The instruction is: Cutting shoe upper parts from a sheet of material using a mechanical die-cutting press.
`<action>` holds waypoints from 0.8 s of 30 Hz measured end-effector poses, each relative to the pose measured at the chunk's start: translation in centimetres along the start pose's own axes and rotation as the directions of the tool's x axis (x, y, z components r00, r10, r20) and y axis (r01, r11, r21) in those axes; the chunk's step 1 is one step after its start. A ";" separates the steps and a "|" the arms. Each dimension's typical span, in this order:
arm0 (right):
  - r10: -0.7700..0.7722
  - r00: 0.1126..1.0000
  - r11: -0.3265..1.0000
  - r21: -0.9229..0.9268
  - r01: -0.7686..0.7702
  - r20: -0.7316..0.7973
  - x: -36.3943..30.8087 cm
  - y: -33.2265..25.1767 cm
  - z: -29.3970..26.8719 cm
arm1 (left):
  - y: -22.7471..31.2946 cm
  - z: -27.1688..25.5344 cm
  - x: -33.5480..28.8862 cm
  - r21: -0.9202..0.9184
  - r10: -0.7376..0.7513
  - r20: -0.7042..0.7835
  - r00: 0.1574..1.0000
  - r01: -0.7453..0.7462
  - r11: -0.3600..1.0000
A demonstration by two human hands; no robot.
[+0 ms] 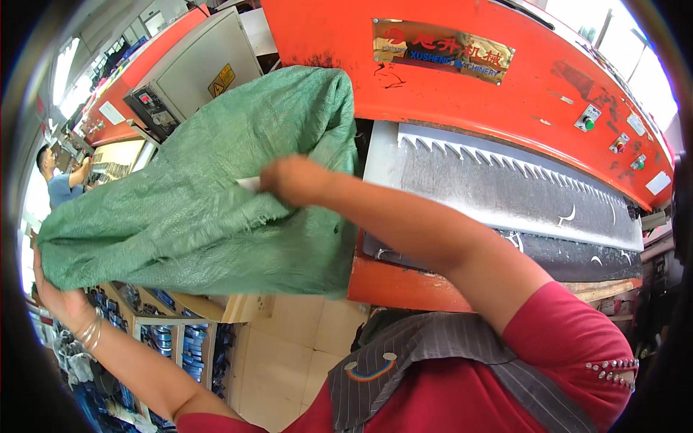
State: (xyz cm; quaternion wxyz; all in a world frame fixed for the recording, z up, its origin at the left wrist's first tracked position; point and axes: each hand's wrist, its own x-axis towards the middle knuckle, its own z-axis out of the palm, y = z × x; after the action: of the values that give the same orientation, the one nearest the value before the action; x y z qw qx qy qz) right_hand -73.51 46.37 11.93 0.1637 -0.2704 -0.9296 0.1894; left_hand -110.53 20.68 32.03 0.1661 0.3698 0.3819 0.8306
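Note:
A large green woven sack (216,159) spreads across the left and middle, raised above the floor and hanging in folds. My left hand (66,303) grips its far-left end; the palm and wrist show, while the fingers are partly hidden by the fabric. In front of the sack's middle is my right hand (296,180), closed and slightly blurred. A small white flat piece (250,183) sticks out from its left side; what kind of thing it is cannot be made out. I cannot tell whether this hand touches the sack.
A red-orange machine (317,36) with push buttons stands ahead. On its bed lie a metal plate (379,155) and dark sheets (491,180) with a toothed edge. A grey electrical cabinet (195,72) stands behind the sack. Shelves of blue items (193,346) are below; another person (61,177) works far left.

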 end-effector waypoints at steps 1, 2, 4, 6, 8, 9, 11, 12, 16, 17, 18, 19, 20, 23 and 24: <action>-0.045 0.964 0.996 -0.060 0.063 0.264 0.0 1.1 2.5 | -0.9 0.6 -0.6 -0.030 -0.008 0.016 1.000 0.008 1.000; -0.064 0.912 0.995 -0.049 0.091 0.406 -1.0 0.3 3.6 | -1.3 1.2 -1.9 -0.037 -0.085 -0.112 0.990 0.082 0.996; 0.044 0.817 0.987 -0.153 0.055 0.576 -3.2 -2.3 2.6 | -1.8 0.0 -3.3 -0.052 -0.155 -0.233 0.960 0.147 0.988; 0.003 0.836 0.984 -0.152 0.097 0.549 -5.7 -3.6 0.9 | -3.8 -4.8 -4.0 0.319 -0.060 -0.326 0.943 0.170 0.932; -0.030 0.852 0.979 -0.155 0.130 0.523 -8.0 -3.6 0.1 | -5.7 -7.7 -4.6 0.871 0.217 -0.175 0.960 0.048 0.489; -0.066 0.891 0.979 -0.143 0.144 0.449 -9.0 -3.3 -0.3 | -6.6 -7.5 -4.6 0.977 0.322 0.127 0.938 -0.063 -0.202; -0.065 0.930 0.980 -0.152 0.128 0.361 -10.3 -3.2 -0.8 | -8.2 -2.9 -6.1 0.983 0.286 0.113 0.952 -0.064 -0.174; -0.072 0.927 0.970 -0.189 0.150 0.368 -10.8 -3.6 -0.8 | -9.2 1.4 -6.7 0.986 0.263 0.144 0.954 -0.160 0.043; -0.051 0.968 0.983 -0.156 0.091 0.247 -12.0 -3.3 -0.1 | -17.3 13.9 -11.0 0.752 -0.234 0.620 0.749 -0.481 0.451; -0.062 0.980 0.988 -0.131 0.088 0.188 -12.4 -3.5 -0.1 | -19.5 16.1 -12.9 0.670 -0.364 0.736 0.571 -0.537 0.513; -0.067 0.987 0.990 -0.113 0.084 0.147 -12.8 -3.7 -0.2 | -22.2 16.7 -13.9 0.611 -0.516 0.771 0.375 -0.665 0.430; -0.067 0.992 0.993 -0.093 0.077 0.104 -13.5 -3.5 -0.5 | -24.8 16.4 -14.3 0.498 -0.650 0.740 0.171 -0.789 0.359; 0.016 0.997 0.993 -0.118 -0.006 0.080 -14.9 -2.6 -1.3 | -26.8 15.5 -13.7 0.503 -0.781 0.571 0.254 -0.860 0.088; -0.008 1.000 0.996 -0.085 0.007 -0.002 -19.1 -0.5 -2.9 | -31.7 10.2 -5.3 0.672 -0.681 0.094 0.726 -0.551 -0.495; -0.093 0.982 0.996 -0.029 0.090 -0.161 -20.3 0.4 -2.1 | -32.6 4.0 -0.6 0.588 -0.589 0.169 0.790 -0.561 -0.583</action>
State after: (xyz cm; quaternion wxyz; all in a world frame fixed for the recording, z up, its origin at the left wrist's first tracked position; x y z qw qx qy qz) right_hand -56.17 35.79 9.50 0.2446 -0.2435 -0.9266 0.1491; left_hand -107.33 43.69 8.77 -0.1336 0.5271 0.8163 -0.1948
